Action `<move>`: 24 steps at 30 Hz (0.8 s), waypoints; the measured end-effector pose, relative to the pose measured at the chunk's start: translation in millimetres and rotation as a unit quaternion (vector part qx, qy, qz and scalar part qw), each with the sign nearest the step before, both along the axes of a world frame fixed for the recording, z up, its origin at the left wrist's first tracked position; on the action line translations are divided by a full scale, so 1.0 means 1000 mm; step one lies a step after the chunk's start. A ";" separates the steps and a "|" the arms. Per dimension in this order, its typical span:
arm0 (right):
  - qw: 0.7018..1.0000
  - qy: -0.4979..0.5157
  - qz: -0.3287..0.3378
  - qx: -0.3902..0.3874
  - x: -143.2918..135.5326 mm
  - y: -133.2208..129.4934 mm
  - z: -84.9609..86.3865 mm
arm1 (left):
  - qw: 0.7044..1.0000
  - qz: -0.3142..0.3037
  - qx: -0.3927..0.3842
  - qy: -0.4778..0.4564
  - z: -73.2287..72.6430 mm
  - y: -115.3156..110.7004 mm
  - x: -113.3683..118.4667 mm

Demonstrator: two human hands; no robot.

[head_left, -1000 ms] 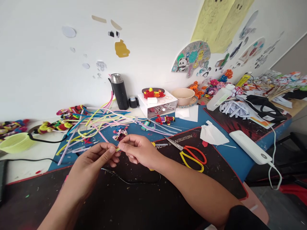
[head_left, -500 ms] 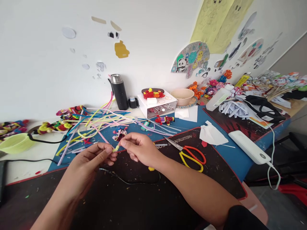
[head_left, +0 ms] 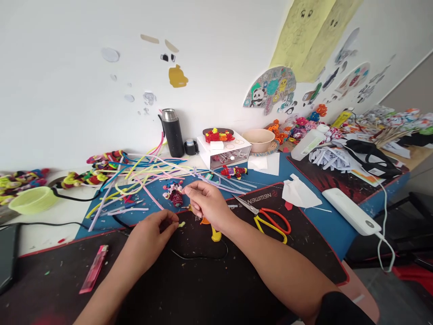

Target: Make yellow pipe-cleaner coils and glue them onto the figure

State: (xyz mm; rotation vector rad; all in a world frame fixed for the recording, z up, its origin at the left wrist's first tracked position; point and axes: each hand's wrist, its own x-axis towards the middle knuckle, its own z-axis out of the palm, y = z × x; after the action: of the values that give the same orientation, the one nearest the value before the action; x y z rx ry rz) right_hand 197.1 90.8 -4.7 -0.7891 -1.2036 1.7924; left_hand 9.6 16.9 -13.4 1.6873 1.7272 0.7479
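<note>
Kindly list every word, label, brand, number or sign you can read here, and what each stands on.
"NEWMEN": on the black desk mat, near the scissors.
Pale marks on that mat beside the right hand: partly covered, unreadable.
Label on the translucent bottle: too small and blurred.
I can make out no other text.

Scrap (head_left: 181, 224) by L hand (head_left: 151, 235), scissors (head_left: 256, 211) R on mat (head_left: 203, 284), box (head_left: 216, 159) bhd

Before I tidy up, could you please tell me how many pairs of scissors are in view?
1: the scissors lie on the dark mat, to the right of the right hand. Others may be hidden.
</note>
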 end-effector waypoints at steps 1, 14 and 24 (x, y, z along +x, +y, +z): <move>1.000 -0.003 0.000 0.003 0.000 0.000 0.000 | 1.000 -0.002 -0.001 0.012 -0.002 0.000 -0.001; 1.000 -0.016 0.010 0.009 -0.006 -0.003 -0.012 | 0.990 0.081 0.106 0.051 -0.012 0.003 -0.040; 0.996 -0.068 0.032 0.057 -0.003 -0.012 -0.007 | 0.959 0.111 0.065 0.254 0.071 0.030 -0.080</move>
State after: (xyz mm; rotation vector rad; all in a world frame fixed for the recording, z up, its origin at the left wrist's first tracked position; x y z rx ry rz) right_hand 193.9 78.9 -12.0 -0.8251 -1.4223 1.7270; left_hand -70.2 46.8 57.8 1.9131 2.2928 0.5603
